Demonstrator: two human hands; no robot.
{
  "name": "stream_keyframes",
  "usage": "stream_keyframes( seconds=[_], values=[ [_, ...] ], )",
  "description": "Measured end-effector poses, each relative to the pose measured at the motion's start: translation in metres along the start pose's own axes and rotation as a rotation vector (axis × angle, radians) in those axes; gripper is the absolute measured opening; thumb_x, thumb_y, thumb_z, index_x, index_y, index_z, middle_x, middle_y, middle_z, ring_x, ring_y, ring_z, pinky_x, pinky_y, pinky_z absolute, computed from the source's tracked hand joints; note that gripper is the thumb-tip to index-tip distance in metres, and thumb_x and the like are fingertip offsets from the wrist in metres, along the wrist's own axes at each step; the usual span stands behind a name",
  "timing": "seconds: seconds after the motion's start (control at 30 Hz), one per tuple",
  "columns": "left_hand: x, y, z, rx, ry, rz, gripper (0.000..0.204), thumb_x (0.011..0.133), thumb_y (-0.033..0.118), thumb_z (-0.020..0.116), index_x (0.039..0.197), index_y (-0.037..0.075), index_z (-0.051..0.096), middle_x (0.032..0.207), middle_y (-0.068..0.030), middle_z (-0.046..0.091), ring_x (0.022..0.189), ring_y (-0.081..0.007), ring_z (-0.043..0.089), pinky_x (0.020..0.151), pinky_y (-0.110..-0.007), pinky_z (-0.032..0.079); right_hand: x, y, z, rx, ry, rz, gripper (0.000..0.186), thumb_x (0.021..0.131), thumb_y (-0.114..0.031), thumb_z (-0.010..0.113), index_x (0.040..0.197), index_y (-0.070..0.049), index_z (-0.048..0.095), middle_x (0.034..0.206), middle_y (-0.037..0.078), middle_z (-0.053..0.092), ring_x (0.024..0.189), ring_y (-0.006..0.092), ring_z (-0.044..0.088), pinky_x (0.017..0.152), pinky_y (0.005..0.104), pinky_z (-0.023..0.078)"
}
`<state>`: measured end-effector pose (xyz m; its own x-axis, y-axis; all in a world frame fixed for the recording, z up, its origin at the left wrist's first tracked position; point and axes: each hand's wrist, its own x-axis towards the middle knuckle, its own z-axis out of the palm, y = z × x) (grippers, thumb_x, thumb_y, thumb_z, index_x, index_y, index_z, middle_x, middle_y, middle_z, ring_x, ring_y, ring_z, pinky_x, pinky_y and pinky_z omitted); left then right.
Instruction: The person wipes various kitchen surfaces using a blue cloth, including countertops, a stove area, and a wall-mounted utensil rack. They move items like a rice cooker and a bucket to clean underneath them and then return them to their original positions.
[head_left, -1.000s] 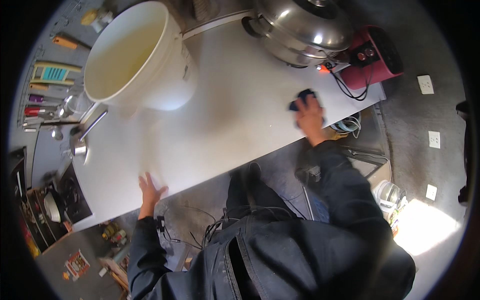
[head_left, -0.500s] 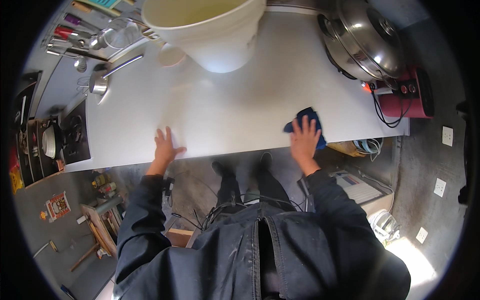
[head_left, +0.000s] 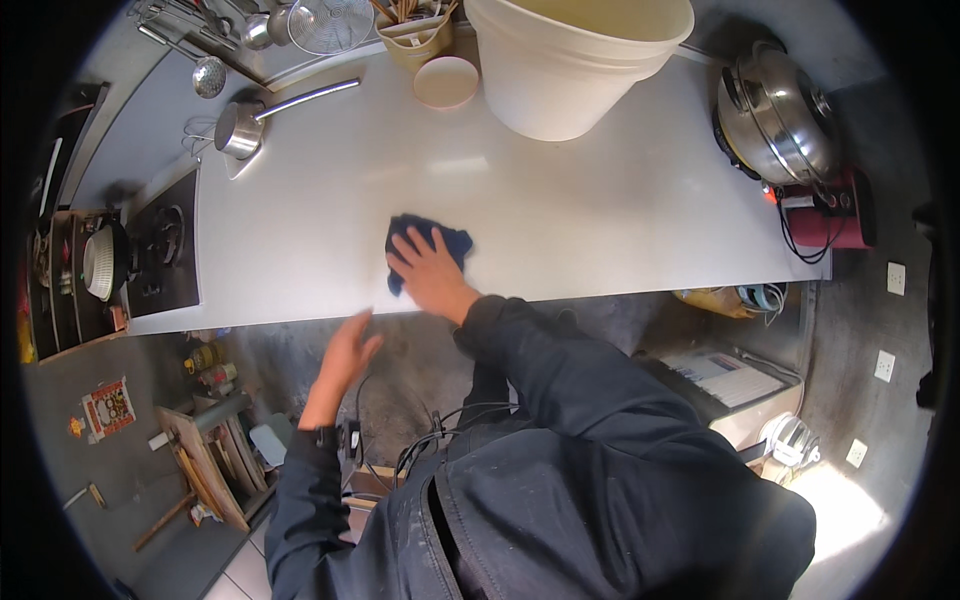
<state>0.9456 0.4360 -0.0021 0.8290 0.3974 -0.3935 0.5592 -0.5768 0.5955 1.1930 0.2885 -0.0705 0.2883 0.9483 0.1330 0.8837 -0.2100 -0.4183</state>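
Note:
On the white countertop [head_left: 600, 220], my right hand [head_left: 416, 262] lies with fingers spread over a crumpled navy cloth [head_left: 454, 243], left of centre near the front edge. My left hand [head_left: 368, 330] is by that edge, lower and further left, fingers loosely apart and holding nothing. Behind the cloth sit a small round pale dish [head_left: 446, 82] and a large white bucket [head_left: 545, 85]. A steel saucepan [head_left: 238, 130] with a long handle stands toward the back left.
A black hob [head_left: 145, 265] is at the left end. A large lidded steel pot [head_left: 775, 120] and a red appliance [head_left: 850, 225] with cables occupy the right end. A utensil holder [head_left: 415, 45] stands at the back; boards [head_left: 215, 460] lean below left.
My right hand and the cloth have moved from the right side to left of centre. My left hand has dropped to the edge. The view has turned and shifted.

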Motion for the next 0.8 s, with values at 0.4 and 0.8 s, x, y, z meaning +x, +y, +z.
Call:
stream_keyframes(
  seconds=[0.4, 0.8],
  values=[
    [-0.390, -0.317, 0.066, -0.498, 0.189, -0.750, 0.035, 0.100, 0.014, 0.076, 0.128, -0.005, 0.069, 0.108, -0.0162, 0.077, 0.092, -0.0223, 0.074, 0.079, -0.033, 0.059, -0.118, 0.180, -0.121, -0.284, 0.041, 1.150, 0.064, 0.108, -0.048, 0.057, 0.168, -0.030, 0.045, 0.179, 0.025, 0.024, 0.163, 0.0519, 0.023, 0.118, 0.0829, 0.026],
    [-0.422, -0.196, 0.165, -1.082, 0.133, -1.032, 0.015, 0.104, 0.018, 0.071, 0.115, 0.009, 0.067, 0.085, 0.0025, 0.064, 0.073, -0.0100, 0.061, 0.061, -0.029, 0.048, 0.009, 0.101, -0.065, -0.200, -0.087, 0.306, 0.087, 0.094, -0.047, 0.075, 0.167, -0.009, 0.046, 0.180, 0.018, 0.030, 0.166, 0.0421, 0.028, 0.128, 0.0697, 0.026]
  ],
)
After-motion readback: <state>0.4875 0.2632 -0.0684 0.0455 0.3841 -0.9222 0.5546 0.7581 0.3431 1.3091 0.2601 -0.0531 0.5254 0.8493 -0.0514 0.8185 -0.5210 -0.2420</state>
